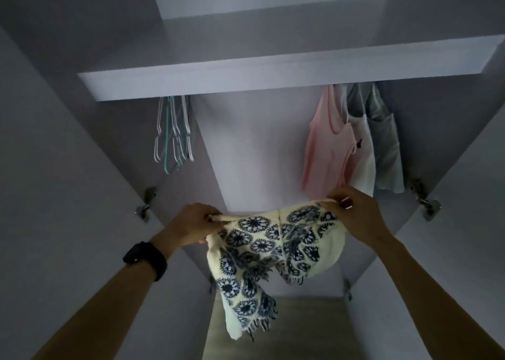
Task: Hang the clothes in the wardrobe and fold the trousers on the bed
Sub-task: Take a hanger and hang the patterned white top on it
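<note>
Both hands are gripping the cream garment with dark flower prints [273,247]. The left hand [195,223] is pinching one end of its upper edge and the right hand [355,212] the other, so that edge is stretching level between them. The lower part is hanging crumpled, with one fringed end trailing down over the wardrobe floor [300,329]. A black watch [146,260] is sitting on the left wrist.

The garment is hanging in front of the open wardrobe, below the shelf [273,70]. Empty hangers [173,135] are hanging under the shelf's left end. A pink top [328,152], a white top [364,163] and a grey-green garment [386,146] are crowding its right end. Bare back panel is showing between the two groups. The right hand is just in front of the pink top's hem.
</note>
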Available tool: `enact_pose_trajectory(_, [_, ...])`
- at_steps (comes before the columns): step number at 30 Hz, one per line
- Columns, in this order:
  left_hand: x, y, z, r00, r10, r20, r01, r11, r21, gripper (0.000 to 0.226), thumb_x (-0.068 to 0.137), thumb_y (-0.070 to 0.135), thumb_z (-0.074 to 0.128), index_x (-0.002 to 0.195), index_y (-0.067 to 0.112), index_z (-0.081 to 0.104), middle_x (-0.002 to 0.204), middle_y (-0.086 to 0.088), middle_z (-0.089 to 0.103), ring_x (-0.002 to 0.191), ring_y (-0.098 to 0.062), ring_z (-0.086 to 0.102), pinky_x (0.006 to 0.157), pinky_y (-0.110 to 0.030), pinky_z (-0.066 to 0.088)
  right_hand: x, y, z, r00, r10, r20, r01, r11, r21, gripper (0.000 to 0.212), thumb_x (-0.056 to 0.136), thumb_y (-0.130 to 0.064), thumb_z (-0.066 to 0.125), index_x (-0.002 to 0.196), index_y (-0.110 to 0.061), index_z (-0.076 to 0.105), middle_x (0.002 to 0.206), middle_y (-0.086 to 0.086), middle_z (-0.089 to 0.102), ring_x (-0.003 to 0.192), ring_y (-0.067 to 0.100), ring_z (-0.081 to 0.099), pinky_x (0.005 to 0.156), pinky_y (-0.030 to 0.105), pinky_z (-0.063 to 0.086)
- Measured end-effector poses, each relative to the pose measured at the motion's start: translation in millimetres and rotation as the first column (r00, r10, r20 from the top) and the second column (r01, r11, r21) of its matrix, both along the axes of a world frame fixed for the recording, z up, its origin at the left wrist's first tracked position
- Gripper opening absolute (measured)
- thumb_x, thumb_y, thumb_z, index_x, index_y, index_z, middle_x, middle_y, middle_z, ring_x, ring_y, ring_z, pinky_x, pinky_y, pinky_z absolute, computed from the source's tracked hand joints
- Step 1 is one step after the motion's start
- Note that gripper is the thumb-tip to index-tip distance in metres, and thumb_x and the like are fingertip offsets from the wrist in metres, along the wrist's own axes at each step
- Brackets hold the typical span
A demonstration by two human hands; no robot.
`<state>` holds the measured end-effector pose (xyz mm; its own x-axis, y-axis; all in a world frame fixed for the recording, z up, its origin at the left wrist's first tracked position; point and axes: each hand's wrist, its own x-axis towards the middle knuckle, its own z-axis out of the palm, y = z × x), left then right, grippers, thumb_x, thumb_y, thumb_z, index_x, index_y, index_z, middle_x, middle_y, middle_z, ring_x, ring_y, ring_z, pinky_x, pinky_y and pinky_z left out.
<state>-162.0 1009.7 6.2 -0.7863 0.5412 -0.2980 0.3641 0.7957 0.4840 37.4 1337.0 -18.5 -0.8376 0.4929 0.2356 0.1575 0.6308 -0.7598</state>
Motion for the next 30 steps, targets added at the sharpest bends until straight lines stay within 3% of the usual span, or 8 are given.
enact_pose_trajectory(3, [10,-13,-3,0.92,-0.033,-0.39,-0.076,0.962,-0.261,0.031,0.089,0.065,0.055,0.096,0.037,0.069,0.093,0.011,0.07,0.085,-0.017,0.066,0.072,-0.029,0.052,-9,-4,-1,0.973,0.093,0.214,-0.138,0.969,0.206,0.009,0.098,-0.024,0.065,0.095,-0.015,0.069,0.087,0.006,0.068,0.081,0.025,0.064,0.073,0.038,0.052])
enact_pose_trajectory(5, [17,-22,-3,0.979,0.096,-0.178,-0.116,0.987,-0.11,0.028,0.088,0.062,0.062,0.089,0.035,0.068,0.085,0.011,0.073,0.066,-0.011,0.067,0.059,-0.025,0.051,-12,-14,-1,0.954,0.095,0.285,-0.171,0.952,0.255,0.011,0.1,-0.024,0.061,0.099,-0.015,0.068,0.088,0.006,0.069,0.082,0.028,0.064,0.073,0.041,0.053])
enact_pose_trajectory(7, [29,-27,-1,0.952,0.149,0.267,-0.2,0.964,0.174,0.022,0.084,0.049,0.077,0.09,0.028,0.072,0.075,0.007,0.074,0.059,-0.01,0.069,0.05,-0.027,0.056,-14,-25,1,0.984,0.104,0.145,-0.136,0.964,0.228,0.006,0.098,-0.018,0.065,0.098,-0.014,0.069,0.086,0.001,0.07,0.08,0.021,0.065,0.073,0.035,0.053])
enact_pose_trajectory(12, [43,-56,6,0.795,-0.067,0.603,-0.285,0.836,0.469,0.045,0.073,0.039,0.085,0.104,0.008,0.074,0.107,-0.004,0.077,0.103,-0.02,0.073,0.082,-0.029,0.06,-35,-47,15,0.979,0.195,0.058,-0.198,0.979,0.054,0.003,0.091,-0.021,0.074,0.091,-0.024,0.075,0.075,-0.019,0.07,0.072,-0.006,0.063,0.067,0.004,0.043])
enact_pose_trajectory(16, [29,-79,-1,0.995,0.053,0.079,-0.059,0.996,0.068,0.025,0.085,0.048,0.076,0.078,0.025,0.07,0.078,0.005,0.073,0.087,-0.017,0.074,0.072,-0.022,0.053,-28,-48,0,0.915,0.264,0.305,-0.325,0.93,0.17,0.013,0.092,-0.014,0.072,0.103,-0.013,0.079,0.09,0.001,0.074,0.08,0.012,0.067,0.074,0.018,0.05])
enact_pose_trajectory(19, [24,-86,-7,0.935,0.035,-0.353,-0.148,0.943,-0.299,0.029,0.09,0.063,0.058,0.101,0.041,0.073,0.105,0.004,0.072,0.105,-0.024,0.067,0.086,-0.032,0.05,-23,-45,-3,0.88,0.258,0.4,-0.381,0.885,0.269,0.015,0.094,-0.013,0.069,0.104,-0.015,0.079,0.086,0.004,0.072,0.07,0.01,0.061,0.066,0.017,0.046])
enact_pose_trajectory(25, [32,-91,-24,0.841,0.157,-0.518,-0.171,0.985,0.022,0.044,0.086,0.076,0.05,0.079,0.034,0.06,0.076,0.012,0.057,0.075,-0.02,0.062,0.062,-0.028,0.043,-26,-52,-1,0.981,0.137,0.141,-0.172,0.943,0.286,0.007,0.087,-0.023,0.078,0.09,-0.016,0.078,0.076,0.002,0.069,0.067,0.016,0.06,0.064,0.005,0.035])
enact_pose_trajectory(30, [38,-87,-14,0.894,0.148,-0.423,-0.158,0.987,0.012,0.041,0.087,0.073,0.055,0.077,0.033,0.056,0.085,0.013,0.053,0.087,-0.02,0.063,0.07,-0.03,0.045,-34,-46,7,0.901,0.283,0.329,-0.355,0.917,0.184,0.005,0.085,-0.024,0.081,0.08,-0.025,0.079,0.063,-0.01,0.068,0.062,0.009,0.065,0.06,0.022,0.045])
